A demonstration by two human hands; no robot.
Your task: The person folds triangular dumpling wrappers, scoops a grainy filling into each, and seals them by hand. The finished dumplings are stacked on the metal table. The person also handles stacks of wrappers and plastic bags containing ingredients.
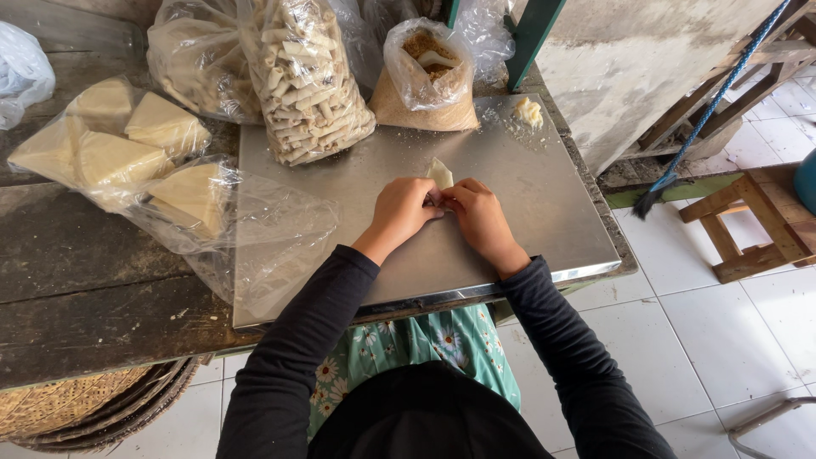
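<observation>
Pinching together on a pale wrapper, the fingers of both the left hand and right hand clamp it against the steel worktop, steadying it; a filling bag waits just beyond.

Bag of rolls, crumb bag, wrapper bag, wood stool nearby

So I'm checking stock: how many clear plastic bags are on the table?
At least 5: wrapper bag, far-left bag, rolls bag, one behind it, crumb bag. More may hide behind.
</observation>
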